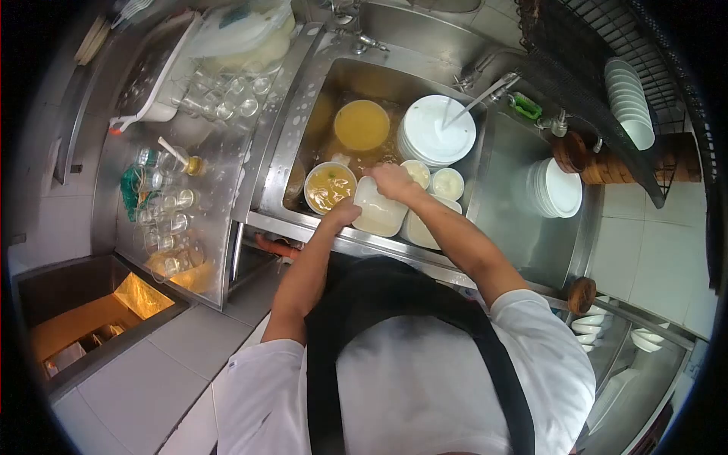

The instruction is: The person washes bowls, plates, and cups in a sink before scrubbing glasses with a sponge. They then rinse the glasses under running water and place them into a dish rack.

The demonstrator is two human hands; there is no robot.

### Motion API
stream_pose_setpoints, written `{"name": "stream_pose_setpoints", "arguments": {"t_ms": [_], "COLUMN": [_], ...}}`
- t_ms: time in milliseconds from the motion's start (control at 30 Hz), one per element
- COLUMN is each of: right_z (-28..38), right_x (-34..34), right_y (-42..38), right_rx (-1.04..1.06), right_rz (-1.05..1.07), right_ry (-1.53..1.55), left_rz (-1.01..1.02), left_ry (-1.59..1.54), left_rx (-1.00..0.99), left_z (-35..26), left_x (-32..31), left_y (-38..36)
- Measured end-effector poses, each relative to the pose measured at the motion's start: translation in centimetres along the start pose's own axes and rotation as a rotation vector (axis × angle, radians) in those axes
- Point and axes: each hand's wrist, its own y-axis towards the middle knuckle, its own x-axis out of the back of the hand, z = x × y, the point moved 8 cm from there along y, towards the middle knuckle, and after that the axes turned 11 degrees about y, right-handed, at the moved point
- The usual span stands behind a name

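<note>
Two bare hands at a square dish in a crowded sink

A person in a black apron [356, 296] leans over a metal sink [307, 98] packed with crockery. The landmark inside it is a stack of white plates [440, 129]. The square dish [378, 211] is nearer the person than that stack and to its left. The left hand [343, 216] appears to grip the dish's left side, thumb at the rim, other fingers hidden. The right hand [390, 182] is at the far edge, fingers curled; whether they pinch the rim or hold something, I cannot tell.

Left of the stack sits a yellow bowl [362, 126]; nearer the person, a bowl of yellow liquid [330, 188] stands just beside the left hand. On the stack's near side are two small bowls [447, 183] and a second square dish [423, 232], partly under the right forearm. Far left of the stack, glasses [174, 220] crowd the draining board.

A wet rim could slip from the left fingers, dropping the dish onto its neighbours. A sideways swing might tip the yellow liquid, since so little room separates them. The right forearm could knock the small bowls into the stack and chip them.
</note>
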Motion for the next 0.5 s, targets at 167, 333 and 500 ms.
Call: {"name": "stream_pose_setpoints", "arguments": {"t_ms": [167,333,500], "right_z": [-4.3,-10.3,-25.3], "right_x": [-3.4,1.6,5.5], "right_y": [1.3,-3.8,-22.0], "right_rx": [-0.006,-0.057,-0.585], "right_rz": [0.052,-0.432,-1.134], "right_ry": [0.204,0.639,0.377], "left_rz": [-0.008,-0.357,-0.336], "left_ry": [0.152,0.317,0.466], "left_rx": [0.086,-0.104,-0.173], "left_z": [-2.4,-5.6,-8.4], "left_x": [0.0,1.7,1.5], "left_y": [-0.8,-1.3,-2.0]}}
